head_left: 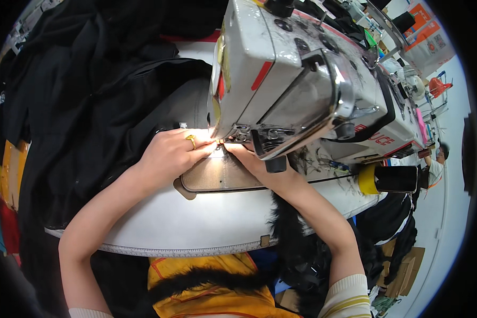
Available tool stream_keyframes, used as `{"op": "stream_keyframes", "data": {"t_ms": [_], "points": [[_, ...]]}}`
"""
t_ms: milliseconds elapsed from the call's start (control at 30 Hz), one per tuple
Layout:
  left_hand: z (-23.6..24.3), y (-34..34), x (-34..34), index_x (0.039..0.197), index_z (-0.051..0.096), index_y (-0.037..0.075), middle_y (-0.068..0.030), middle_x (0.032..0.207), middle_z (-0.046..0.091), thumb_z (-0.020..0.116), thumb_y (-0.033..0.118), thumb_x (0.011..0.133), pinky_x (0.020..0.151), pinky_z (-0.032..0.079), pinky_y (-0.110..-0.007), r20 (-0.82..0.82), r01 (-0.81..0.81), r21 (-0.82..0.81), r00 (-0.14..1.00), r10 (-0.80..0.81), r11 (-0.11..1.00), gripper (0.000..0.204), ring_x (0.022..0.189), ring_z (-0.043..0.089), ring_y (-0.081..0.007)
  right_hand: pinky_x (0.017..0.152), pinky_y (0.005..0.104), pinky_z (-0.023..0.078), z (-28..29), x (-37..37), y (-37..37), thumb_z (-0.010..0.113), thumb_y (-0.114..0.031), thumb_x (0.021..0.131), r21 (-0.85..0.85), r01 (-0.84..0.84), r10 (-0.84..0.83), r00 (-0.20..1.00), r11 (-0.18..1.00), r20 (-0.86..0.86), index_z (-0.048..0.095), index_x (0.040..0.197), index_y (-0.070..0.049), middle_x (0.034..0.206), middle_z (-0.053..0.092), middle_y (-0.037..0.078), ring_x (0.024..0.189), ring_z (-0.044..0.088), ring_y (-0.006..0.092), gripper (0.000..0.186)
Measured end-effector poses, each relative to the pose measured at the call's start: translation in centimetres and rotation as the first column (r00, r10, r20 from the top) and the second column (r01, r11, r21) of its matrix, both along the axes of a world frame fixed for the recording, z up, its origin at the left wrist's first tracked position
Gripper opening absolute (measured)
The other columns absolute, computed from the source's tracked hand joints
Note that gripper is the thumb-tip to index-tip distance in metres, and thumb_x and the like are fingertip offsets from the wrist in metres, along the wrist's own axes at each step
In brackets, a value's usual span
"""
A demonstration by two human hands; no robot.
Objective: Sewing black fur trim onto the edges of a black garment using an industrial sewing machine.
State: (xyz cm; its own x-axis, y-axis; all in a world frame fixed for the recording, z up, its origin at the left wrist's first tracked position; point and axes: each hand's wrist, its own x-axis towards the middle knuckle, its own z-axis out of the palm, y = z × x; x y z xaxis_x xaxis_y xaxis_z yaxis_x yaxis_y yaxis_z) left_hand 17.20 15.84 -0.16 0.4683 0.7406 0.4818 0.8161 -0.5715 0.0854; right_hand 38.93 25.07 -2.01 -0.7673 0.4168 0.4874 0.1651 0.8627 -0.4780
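My left hand (pixel 177 156), with a gold ring on a finger, has its fingertips pressed together at the lit needle area of a white sewing machine (pixel 249 79). My right hand (pixel 254 164) reaches the same spot from the right, partly hidden by the machine head, with its thumb and finger close to the presser foot. What both fingertips hold is too small and bright to make out. Black fabric (pixel 69 106) lies heaped beside and behind my left hand. A brown metal plate (pixel 220 177) is under the needle. A black furry strip (pixel 281 222) hangs below my right forearm.
The white table (pixel 148 222) has a measuring tape along its front edge. A yellow roll (pixel 367 180) and a phone (pixel 396 179) sit at the right. Spools (pixel 403 24) stand behind the machine. Another person (pixel 434 164) is at the far right. Cardboard (pixel 411 265) lies lower right.
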Motion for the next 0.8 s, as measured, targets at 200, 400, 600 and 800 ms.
{"op": "stream_keyframes", "data": {"t_ms": [200,400,600,800], "points": [[0.2,0.3,-0.2,0.099,0.067,0.010,0.0004,0.087,0.066,0.059,0.011,0.071,0.070,0.049,-0.029,-0.029,-0.047,-0.030,0.998,0.047,0.998,0.030,0.080,0.061,-0.0146,0.051,0.0379,0.043,0.5,0.2,-0.1,0.059,-0.011,0.075,0.354,0.019,-0.075,0.987,0.935,0.145,0.056,0.090,-0.010,0.071,0.056,0.008,0.061,0.059,0.0265,0.016],[-0.4,0.3,-0.3,0.099,0.068,0.010,-0.0017,0.091,0.067,0.059,0.011,0.071,0.070,0.049,-0.028,-0.024,-0.028,-0.028,0.999,0.028,0.999,0.029,0.083,0.063,-0.0159,0.052,0.0379,0.043,-0.3,0.7,0.0,0.058,-0.012,0.078,0.299,0.035,-0.070,0.992,0.954,0.105,0.056,0.091,-0.011,0.071,0.057,0.010,0.063,0.059,0.0276,0.013],[-0.4,1.0,-0.2,0.089,0.067,0.015,-0.0012,0.078,0.063,0.060,0.014,0.071,0.062,0.049,-0.031,0.115,-0.010,0.045,0.993,0.005,0.999,0.020,0.072,0.062,-0.0196,0.064,0.0408,0.046,-0.8,1.6,0.9,0.060,-0.016,0.080,0.172,0.159,-0.191,0.962,0.972,0.193,0.059,0.099,-0.012,0.082,0.059,0.010,0.074,0.059,0.0307,0.019],[1.8,-3.4,2.6,0.105,0.058,0.013,-0.0040,0.084,0.059,0.065,0.010,0.071,0.068,0.050,-0.035,0.199,-0.099,-0.326,0.965,0.171,0.940,0.035,0.079,0.060,-0.0235,0.078,0.0404,0.048,3.0,3.3,-4.3,0.070,-0.003,0.064,0.223,0.038,-0.077,0.982,0.974,0.170,0.063,0.099,-0.016,0.093,0.061,0.004,0.093,0.059,0.0263,0.037]]}}
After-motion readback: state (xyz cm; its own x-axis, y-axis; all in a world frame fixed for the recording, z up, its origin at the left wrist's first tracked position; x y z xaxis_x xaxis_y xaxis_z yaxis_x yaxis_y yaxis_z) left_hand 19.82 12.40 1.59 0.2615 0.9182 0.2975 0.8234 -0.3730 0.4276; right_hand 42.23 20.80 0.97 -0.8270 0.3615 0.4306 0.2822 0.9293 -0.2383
